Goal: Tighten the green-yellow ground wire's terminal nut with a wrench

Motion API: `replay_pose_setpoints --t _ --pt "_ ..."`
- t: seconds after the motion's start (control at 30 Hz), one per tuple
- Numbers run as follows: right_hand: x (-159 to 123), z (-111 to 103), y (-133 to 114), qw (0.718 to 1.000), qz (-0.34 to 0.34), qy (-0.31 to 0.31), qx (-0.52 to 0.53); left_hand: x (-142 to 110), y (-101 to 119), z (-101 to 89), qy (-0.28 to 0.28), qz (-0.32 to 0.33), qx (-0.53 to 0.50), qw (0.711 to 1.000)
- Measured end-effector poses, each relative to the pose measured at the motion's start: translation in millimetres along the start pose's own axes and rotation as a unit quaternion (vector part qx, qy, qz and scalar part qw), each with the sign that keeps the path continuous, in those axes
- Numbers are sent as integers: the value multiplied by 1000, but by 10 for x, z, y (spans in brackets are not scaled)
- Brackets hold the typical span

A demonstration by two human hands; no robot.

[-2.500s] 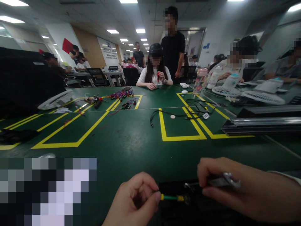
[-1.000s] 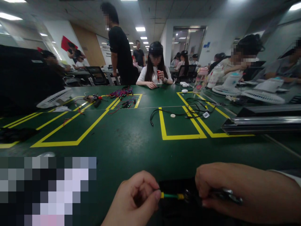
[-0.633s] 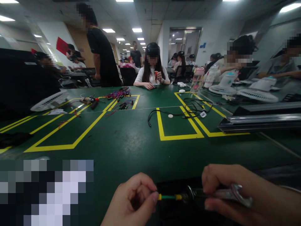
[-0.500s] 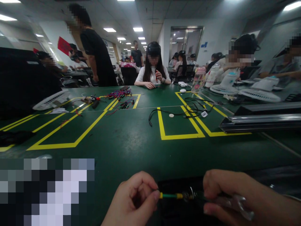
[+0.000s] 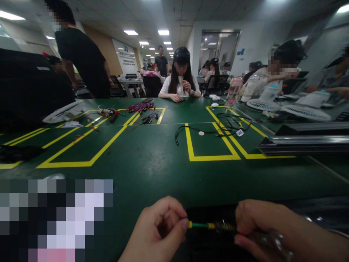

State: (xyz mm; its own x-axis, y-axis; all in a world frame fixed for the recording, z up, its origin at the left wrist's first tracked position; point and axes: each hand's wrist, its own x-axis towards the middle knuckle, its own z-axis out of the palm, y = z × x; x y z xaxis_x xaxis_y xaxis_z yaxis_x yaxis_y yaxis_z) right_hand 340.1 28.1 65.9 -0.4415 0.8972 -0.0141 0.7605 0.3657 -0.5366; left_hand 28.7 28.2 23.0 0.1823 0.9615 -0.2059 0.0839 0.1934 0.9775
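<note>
White plastic forms the fan (image 5: 64, 112) at far left; to its right, tangled wires (image 5: 140, 105) lie on the green table (image 5: 128, 189). Our left hand (image 5: 156, 230) pinches a thin green piece (image 5: 200, 225) by its left yellow end, thumb to forefinger. Its right end reaches a dark fitting (image 5: 221, 226) over a black surface (image 5: 208, 249). Our right hand (image 5: 268, 222) curls its fingers around a blurred wrench (image 5: 278, 241). Both are already in hand; whether wrench and fitting engage, and what remains, we cannot tell.

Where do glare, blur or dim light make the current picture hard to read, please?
Head view: the metal tool in the right hand looks smeared and dim; head view: a pale sheen lies on the green table; head view: the ceiling lights burn out to white.
</note>
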Motion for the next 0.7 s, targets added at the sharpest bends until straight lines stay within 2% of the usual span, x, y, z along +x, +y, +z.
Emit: replay_pose_setpoints --t 0.13,0.2,0.27,0.33,0.5,0.6,0.7 --pt "11 -49 44 999 -13 -29 -44 8 1 -6 -2 0 5 1000" --pt "69 -127 29 997 -42 -43 -45 12 -3 -10 -2 -3 7 1000" --pt "144 -225 2 993 -68 -83 -41 16 -10 -14 0 -6 7 1000" --pt "218 -317 -29 989 -79 -117 -39 17 -15 -16 1 -4 6 1000" --pt "301 -416 -76 983 -99 -150 -29 10 -3 -13 0 4 10 1000" --pt "263 -407 -26 987 -88 -131 -11 5 8 -8 3 4 10 1000" --pt "182 -394 57 997 -59 -36 43 4 8 -9 2 1 4 1000"
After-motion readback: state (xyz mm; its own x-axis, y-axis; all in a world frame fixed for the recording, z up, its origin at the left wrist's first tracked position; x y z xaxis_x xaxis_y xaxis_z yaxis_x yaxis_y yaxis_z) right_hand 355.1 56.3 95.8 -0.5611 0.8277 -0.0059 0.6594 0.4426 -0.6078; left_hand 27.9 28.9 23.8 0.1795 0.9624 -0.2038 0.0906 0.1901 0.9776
